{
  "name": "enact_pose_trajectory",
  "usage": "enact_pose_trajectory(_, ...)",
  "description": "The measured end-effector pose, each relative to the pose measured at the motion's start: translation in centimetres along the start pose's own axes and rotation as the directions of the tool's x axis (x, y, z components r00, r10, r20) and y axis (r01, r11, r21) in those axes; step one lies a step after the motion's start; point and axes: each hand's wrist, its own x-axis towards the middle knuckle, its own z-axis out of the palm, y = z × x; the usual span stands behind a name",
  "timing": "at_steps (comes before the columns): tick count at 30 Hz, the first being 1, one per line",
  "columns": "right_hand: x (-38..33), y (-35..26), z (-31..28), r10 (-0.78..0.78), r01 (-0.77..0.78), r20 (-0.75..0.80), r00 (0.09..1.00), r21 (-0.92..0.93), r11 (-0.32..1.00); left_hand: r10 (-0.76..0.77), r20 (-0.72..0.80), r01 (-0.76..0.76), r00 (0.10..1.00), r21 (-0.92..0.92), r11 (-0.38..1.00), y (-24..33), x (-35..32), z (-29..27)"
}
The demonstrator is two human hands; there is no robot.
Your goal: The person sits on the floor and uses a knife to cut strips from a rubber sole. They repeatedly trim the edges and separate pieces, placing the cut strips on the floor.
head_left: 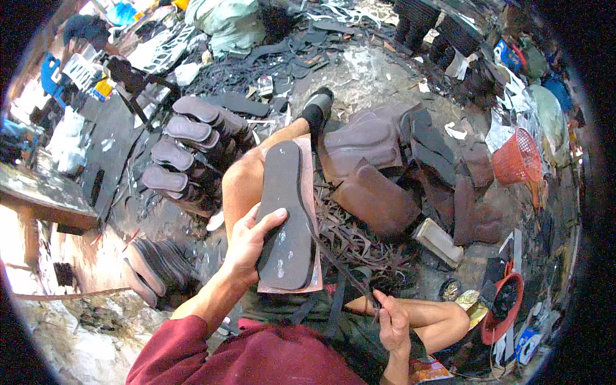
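Note:
My left hand (pixel 247 240) grips a dark grey shoe sole (pixel 282 192), thumb on top and the other fingers out of sight beneath. The sole lies lengthwise over my lap on a pinkish board (pixel 309 170), which shows along its right and lower edges. A thin dark strip (pixel 340 266) runs from the sole's right edge down to my right hand (pixel 393 321). The fingers of that hand are closed on the strip's end, beside my bent right knee. Whether they also hold a small tool cannot be made out.
Stacked soles (pixel 192 131) stand left of my leg, with more soles (pixel 157 266) lower left. Brown sheets (pixel 375 199) and a pile of offcuts (pixel 359 240) lie to the right. Beyond them are a pale block (pixel 439 242), a red basket (pixel 516 157) and a red basin (pixel 504 314).

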Motion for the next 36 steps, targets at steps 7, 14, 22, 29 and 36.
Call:
enact_pose_trajectory(7, 1.0, -0.6, 2.5, 0.006, -0.01, -0.048, 0.999, -0.074, 0.997, 0.039, -0.025, -0.039, 0.999, 0.008, 0.999, -1.8, 0.2, -0.8)
enact_pose_trajectory(14, 8.7, -1.1, 6.8, 0.224, -0.222, 0.004, 0.975, 0.157, 0.962, 0.023, -0.008, -0.022, 1.0, 0.07, 0.997, -2.9, -0.1, 0.4)
enact_pose_trajectory(22, 17.2, -1.3, 11.9, 0.078, -0.061, -0.272, 0.959, 0.069, 0.996, 0.046, 0.01, -0.046, 0.999, 0.039, 0.998, -3.7, -0.5, 1.1)
enact_pose_trajectory(29, 11.7, -5.8, 9.1, -0.119, 0.117, -0.251, 0.961, -0.024, 0.993, 0.197, 0.244, -0.184, 0.95, -0.077, 0.98, 1.8, 0.5, 0.2)
enact_pose_trajectory(36, 1.6, -1.0, 11.0, -0.054, 0.055, -0.192, 0.98, 0.0, 0.998, -0.183, 0.277, 0.213, 0.943, -0.081, 0.974, 0.2, -0.6, -3.9)
